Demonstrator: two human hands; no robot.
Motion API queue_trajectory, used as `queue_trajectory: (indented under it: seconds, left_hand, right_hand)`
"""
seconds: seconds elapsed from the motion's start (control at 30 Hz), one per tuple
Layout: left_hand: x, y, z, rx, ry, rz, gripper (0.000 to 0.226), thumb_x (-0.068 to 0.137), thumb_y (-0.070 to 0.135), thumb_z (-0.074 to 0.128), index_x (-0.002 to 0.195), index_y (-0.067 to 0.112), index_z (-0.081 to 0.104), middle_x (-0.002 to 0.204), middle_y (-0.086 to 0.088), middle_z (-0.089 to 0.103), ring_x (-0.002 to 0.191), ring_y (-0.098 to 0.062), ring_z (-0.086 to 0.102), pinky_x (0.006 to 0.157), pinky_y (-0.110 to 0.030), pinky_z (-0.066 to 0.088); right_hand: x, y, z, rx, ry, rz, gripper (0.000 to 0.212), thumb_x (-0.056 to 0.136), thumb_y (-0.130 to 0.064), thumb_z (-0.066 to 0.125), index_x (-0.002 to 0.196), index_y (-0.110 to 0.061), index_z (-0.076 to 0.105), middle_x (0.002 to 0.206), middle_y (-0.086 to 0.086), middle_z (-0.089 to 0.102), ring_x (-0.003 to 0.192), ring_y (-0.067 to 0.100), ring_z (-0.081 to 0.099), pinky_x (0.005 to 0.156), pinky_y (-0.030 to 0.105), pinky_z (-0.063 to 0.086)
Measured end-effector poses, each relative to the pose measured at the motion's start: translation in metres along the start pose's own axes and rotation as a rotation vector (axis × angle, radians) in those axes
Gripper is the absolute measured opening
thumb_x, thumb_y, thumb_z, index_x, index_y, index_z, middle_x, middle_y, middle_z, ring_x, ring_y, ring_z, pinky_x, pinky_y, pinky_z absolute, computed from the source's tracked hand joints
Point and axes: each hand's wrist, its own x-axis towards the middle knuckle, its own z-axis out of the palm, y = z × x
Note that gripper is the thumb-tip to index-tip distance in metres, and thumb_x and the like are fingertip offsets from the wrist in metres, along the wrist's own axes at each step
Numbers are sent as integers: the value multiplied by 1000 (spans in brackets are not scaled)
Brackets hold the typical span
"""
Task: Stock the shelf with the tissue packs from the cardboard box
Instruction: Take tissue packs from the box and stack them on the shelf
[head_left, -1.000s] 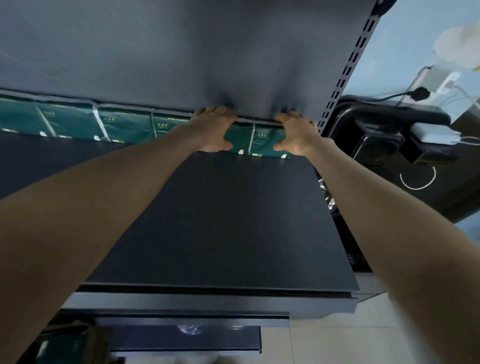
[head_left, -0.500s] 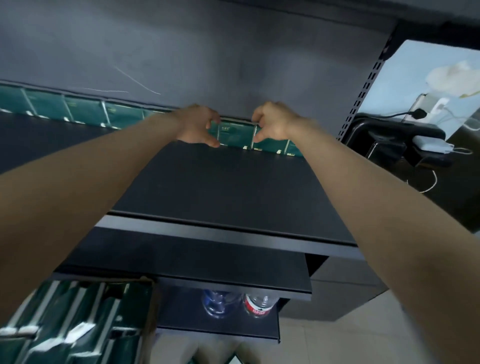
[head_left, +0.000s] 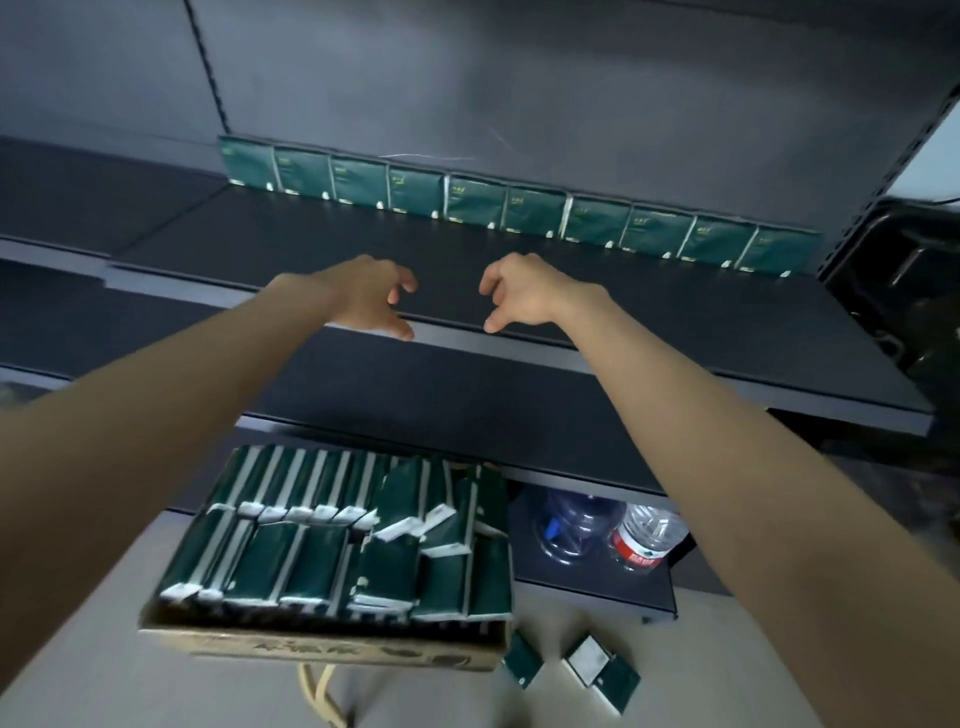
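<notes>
While my arms reach forward in the head view, my left hand (head_left: 369, 299) and right hand (head_left: 524, 293) hover empty above the front edge of the shelf (head_left: 571, 291), fingers loosely curled and apart, thumbs pointing toward each other, gripping nothing. At the back of this shelf, a row of green tissue packs (head_left: 519, 208) stands upright against the rear panel. Below the shelf, the cardboard box (head_left: 332, 647) holds many more packs; two loose packs (head_left: 571, 670) lie just beside its right corner. Two water bottles (head_left: 608, 525) lie on a lower shelf.
</notes>
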Motion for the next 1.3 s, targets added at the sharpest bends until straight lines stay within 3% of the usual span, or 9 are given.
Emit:
queue_trajectory:
  seconds: [0.27,0.4,0.53,0.83,1.1,1.3]
  left_hand:
    - [-48,-121,43,-63,-116,-142,68,80,36,73,138,14,44,122,-7,59,114,-28,54,95,-36,42]
    - [-55,-172,80,-110,-207,-206,67,80,39,73,137,15,45,124,-7,60,115,-27,54,95,-35,42]
    - [-59,-210,119,-167,-248,-265,65,84,34,71,138,11,44,128,-9,58,116,-27,54,89,-29,40]
    - [-54,-304,206,-275,-313,-296,76,84,27,72,147,13,31,145,-11,42,129,-30,44,107,-37,34]
    - [-37,-374,254,-349,-416,-202,88,83,28,72,151,14,18,151,-14,27,133,-34,36,110,-42,33]
    - [-16,-399,273,-458,-405,-91,97,74,21,79,151,18,19,153,-8,23,135,-33,33,112,-47,30]
  right_hand:
    - [44,-83,101,57,-177,-48,53,79,-21,77,127,-17,55,126,6,55,109,24,56,93,36,46]
    - [75,-105,158,89,-258,-55,51,77,-23,77,123,-22,56,126,6,54,107,25,57,97,45,46]
    - [99,-119,211,115,-359,-54,52,78,-19,77,125,-17,56,125,9,56,107,28,58,96,43,48]
    - [131,-143,322,240,-495,110,56,84,-16,71,135,-11,48,133,11,53,108,26,59,92,37,48]
    - [143,-183,387,210,-374,300,70,87,-26,69,146,-15,34,151,8,32,138,29,29,109,39,33]
    - [145,-205,414,134,-344,382,78,87,-37,67,150,-22,23,159,7,10,144,31,12,115,47,24]
